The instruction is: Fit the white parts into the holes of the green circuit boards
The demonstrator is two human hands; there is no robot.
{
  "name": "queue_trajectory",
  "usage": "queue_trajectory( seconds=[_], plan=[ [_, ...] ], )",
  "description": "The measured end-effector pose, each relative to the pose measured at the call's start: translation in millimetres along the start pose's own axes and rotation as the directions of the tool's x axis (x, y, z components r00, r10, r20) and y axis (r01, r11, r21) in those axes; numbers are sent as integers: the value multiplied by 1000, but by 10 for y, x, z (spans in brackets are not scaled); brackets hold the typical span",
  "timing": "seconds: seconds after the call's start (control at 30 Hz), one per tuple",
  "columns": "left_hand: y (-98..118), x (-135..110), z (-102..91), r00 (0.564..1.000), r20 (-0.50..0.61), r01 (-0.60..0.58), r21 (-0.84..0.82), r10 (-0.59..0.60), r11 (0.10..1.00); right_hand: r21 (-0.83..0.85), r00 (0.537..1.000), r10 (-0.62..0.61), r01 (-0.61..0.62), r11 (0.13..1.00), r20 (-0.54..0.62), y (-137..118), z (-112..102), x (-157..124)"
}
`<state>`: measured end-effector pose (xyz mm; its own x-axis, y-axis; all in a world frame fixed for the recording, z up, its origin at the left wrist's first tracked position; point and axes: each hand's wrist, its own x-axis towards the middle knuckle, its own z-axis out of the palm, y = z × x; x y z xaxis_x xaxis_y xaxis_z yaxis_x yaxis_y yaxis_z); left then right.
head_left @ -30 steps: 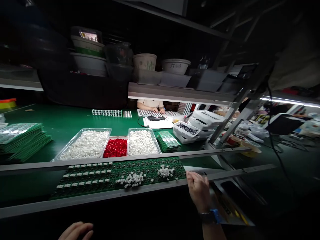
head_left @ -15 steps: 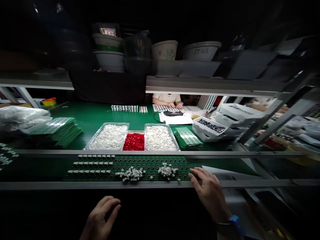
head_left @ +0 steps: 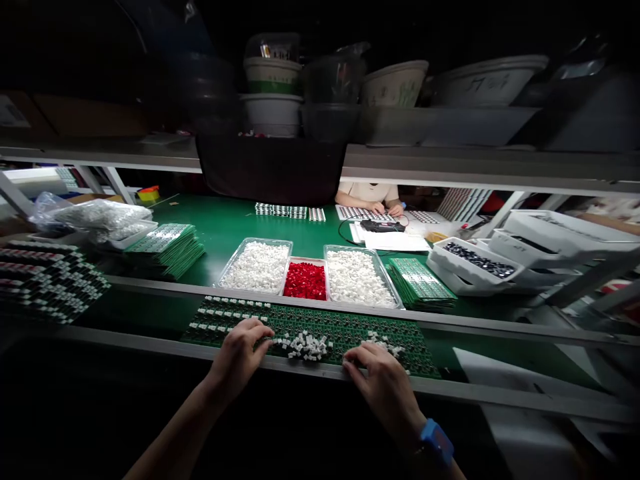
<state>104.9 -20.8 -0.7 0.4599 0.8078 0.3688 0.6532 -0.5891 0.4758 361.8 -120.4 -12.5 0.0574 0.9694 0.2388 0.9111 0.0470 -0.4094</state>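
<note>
A long green circuit board panel (head_left: 340,327) lies between two metal rails in front of me. White connectors stand in rows on its left part (head_left: 225,313), and two loose heaps of white connectors (head_left: 305,345) lie on its near edge. My left hand (head_left: 240,353) rests on the panel's near edge beside the left heap, fingers curled down. My right hand (head_left: 380,380) sits at the right heap (head_left: 385,345), fingers bent over the pieces. What either hand grips, if anything, is hidden.
Behind the far rail stand two clear trays of white parts (head_left: 257,265) and a red-parts tray (head_left: 306,280). Green board stacks (head_left: 167,247) lie left and right. White bins (head_left: 470,263) sit at right. A person's hands (head_left: 380,208) work across the table.
Both my hands moved up and left onto the panel: the left from below the rail to the left heap, the right from the panel's right end to the right heap. The view swung left.
</note>
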Motion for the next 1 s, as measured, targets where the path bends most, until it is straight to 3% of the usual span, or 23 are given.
queue_trajectory(
  seconds=[0.27,0.43,0.57,0.8,0.9,1.0],
  plan=[
    [52,115,43,986,169,0,7,-2,1000,108,998,0,6,994,-55,19,-56,159],
    [56,137,36,987,159,9,-19,-5,1000,239,994,-16,41,970,-106,125,-120,345],
    [54,127,-10,988,119,118,-141,-101,983,208,995,-26,46,977,-97,200,-159,507],
    [45,-61,-24,950,68,295,-527,-306,797,137,998,-20,27,990,-58,257,-73,743],
    [52,-181,-16,928,103,347,-592,-359,728,64,998,-50,52,997,-32,234,-35,794],
    [39,-279,-23,919,133,375,-587,-371,718,3,999,-38,38,999,-17,210,-22,822]
  ],
)
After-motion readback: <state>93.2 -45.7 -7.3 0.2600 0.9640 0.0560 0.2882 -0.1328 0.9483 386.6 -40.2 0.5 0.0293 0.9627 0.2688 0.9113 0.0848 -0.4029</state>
